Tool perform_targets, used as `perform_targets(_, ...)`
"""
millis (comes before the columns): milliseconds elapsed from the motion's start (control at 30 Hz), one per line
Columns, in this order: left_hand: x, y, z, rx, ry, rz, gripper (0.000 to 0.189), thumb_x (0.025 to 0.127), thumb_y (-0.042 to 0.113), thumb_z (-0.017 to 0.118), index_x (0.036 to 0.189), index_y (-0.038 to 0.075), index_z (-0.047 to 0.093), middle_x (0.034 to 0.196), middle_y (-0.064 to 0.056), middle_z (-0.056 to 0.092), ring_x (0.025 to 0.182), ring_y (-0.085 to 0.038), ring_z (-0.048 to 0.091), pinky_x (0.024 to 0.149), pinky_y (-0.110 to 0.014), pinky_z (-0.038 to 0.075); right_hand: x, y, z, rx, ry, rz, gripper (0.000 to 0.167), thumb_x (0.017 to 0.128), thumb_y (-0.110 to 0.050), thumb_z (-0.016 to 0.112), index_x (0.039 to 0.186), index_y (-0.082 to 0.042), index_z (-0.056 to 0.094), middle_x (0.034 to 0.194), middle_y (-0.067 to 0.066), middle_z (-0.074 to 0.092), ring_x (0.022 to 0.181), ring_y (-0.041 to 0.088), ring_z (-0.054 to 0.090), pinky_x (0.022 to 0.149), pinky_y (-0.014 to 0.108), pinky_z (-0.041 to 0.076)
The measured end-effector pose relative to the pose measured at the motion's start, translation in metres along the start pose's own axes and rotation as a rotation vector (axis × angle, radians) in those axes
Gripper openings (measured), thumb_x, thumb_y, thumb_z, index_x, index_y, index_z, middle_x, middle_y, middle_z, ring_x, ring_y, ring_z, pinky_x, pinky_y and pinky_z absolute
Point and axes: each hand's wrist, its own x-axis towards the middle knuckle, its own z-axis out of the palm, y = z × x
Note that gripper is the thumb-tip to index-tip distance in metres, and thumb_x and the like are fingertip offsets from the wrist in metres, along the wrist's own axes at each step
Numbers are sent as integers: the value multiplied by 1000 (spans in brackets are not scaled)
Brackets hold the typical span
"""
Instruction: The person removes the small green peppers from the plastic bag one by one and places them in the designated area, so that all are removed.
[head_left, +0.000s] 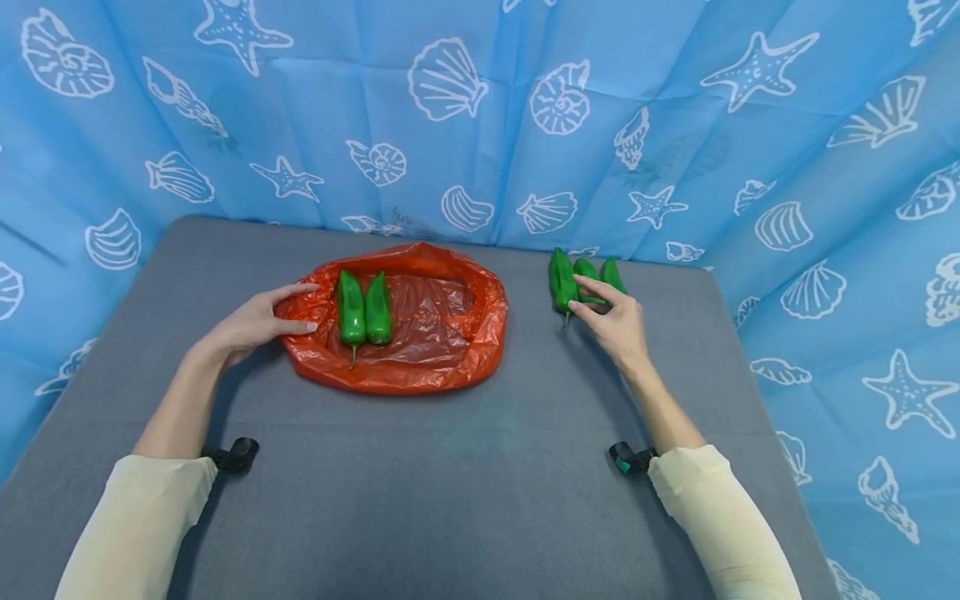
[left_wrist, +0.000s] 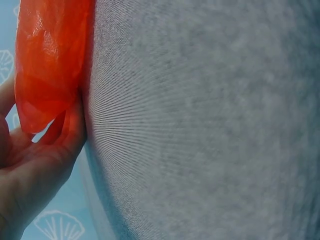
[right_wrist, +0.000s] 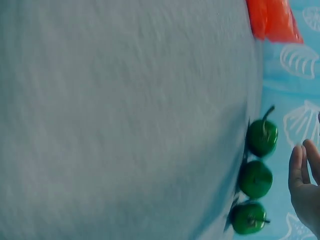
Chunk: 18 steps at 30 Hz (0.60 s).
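Note:
A red plastic bag [head_left: 491, 333] lies with its mouth spread wide and its rim rolled outward. Inside it, side by side at the left, are two green peppers, one longer with its stem pointing down [head_left: 351, 308], the other shorter [head_left: 378, 310]. My left hand [head_left: 251, 325] holds the bag's left rim, thumb and fingers over the edge; in the left wrist view red plastic [left_wrist: 52, 55] covers some fingertips. My right hand [head_left: 617, 321] hovers over three more green peppers, its thumb and fingers apart around the leftmost pepper [head_left: 562, 279]. The right wrist view shows a gap between that hand [right_wrist: 306, 192] and the peppers [right_wrist: 262, 137].
The grey cloth-covered table [head_left: 420, 500] carries the bag left of centre and the loose peppers near its back right edge. A blue curtain [head_left: 495, 150] printed with white shells and starfish hangs right behind the table and along its sides.

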Motion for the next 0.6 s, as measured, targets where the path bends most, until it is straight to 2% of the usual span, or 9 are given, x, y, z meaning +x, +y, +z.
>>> perform_targets(167, 1, 0, 0, 0, -11, -4, 83, 94, 29, 70, 159, 14, 22, 164, -24, 4, 146, -46, 14, 115, -61, 23, -4, -16, 10, 64, -20, -13, 41, 88, 0, 73, 128, 1, 65, 128, 24, 63, 113, 43, 61, 87, 29, 56)
perform_targets(367, -2, 1, -1, -1, -14, -13, 83, 94, 26, 69, 160, 13, 20, 164, -25, 1, 146, -47, 12, 115, -61, 22, -6, -25, 22, 127, -48, -26, 42, 88, 1, 72, 129, 3, 64, 127, 23, 63, 111, 43, 60, 91, 42, 55)
perform_targets(600, -1, 3, 1, 3, -14, -6, 84, 94, 27, 70, 160, 14, 20, 163, -26, 2, 146, -48, 13, 115, -62, 21, -9, -31, 32, 170, -57, -73, 41, 88, 4, 71, 128, 6, 63, 127, 25, 63, 111, 46, 60, 92, 45, 54)
